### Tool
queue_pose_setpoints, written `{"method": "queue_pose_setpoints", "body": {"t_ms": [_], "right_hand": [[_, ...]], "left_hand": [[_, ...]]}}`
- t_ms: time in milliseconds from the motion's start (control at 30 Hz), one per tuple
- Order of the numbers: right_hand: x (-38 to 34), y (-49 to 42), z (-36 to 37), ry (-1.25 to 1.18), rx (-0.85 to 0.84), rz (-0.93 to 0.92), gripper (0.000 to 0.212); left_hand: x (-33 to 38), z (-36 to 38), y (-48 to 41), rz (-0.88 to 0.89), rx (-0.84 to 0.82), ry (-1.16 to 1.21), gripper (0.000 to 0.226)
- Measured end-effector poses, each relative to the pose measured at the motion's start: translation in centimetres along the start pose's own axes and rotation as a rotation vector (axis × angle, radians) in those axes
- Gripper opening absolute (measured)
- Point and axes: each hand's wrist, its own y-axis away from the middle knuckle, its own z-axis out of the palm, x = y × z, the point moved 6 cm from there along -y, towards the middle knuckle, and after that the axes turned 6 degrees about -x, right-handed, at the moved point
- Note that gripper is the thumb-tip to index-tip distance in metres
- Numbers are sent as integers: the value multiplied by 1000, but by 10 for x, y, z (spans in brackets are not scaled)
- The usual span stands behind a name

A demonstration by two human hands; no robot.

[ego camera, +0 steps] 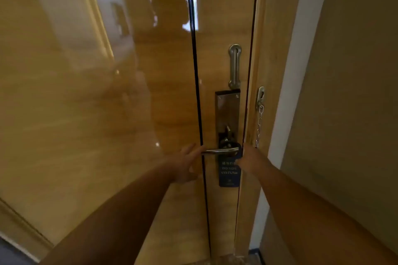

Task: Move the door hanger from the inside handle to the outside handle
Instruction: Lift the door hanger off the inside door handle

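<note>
Door hanger (229, 171), lower centre-right of frame: dark card hung on inside handle (219, 151), long axis vertical, loop over lever w/ card below. Right hand (247, 158) touches hanger's upper right edge; grip can't be told, fingers hidden. Left hand (186, 161), fingers spread & grasping nothing, sits just left of lever tip. Right hand nearer. Door (224, 28) looks closed; outside handle not visible.
</note>
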Motion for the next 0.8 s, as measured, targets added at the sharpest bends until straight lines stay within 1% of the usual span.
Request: {"method": "queue_pose_setpoints", "body": {"t_ms": [33,67,133,167,367,467,633,800], "right_hand": [[4,-7,-4,-19,18,25,15],[7,-13,-8,-41,30,53,19],[12,-23,-10,-78,11,107,30],[13,-27,-9,-95,-5,122,31],[23,-40,-6,-79,6,136,14],[24,-41,-5,-131,-33,147,8],[28,-44,-6,-121,-69,186,14],[28,-46,-10,-79,-49,189,12]], "left_hand": [[4,2,-8,4,-18,47,90],[5,2,-16,-9,-29,83,88],[10,3,-29,-27,-41,110,85],[10,3,-33,-35,-45,133,83],[2,5,-46,-81,-19,159,80],[-3,6,-46,-100,-31,142,79],[-11,3,-40,-133,-71,106,76],[-21,-4,-35,-163,-137,107,70]]}}
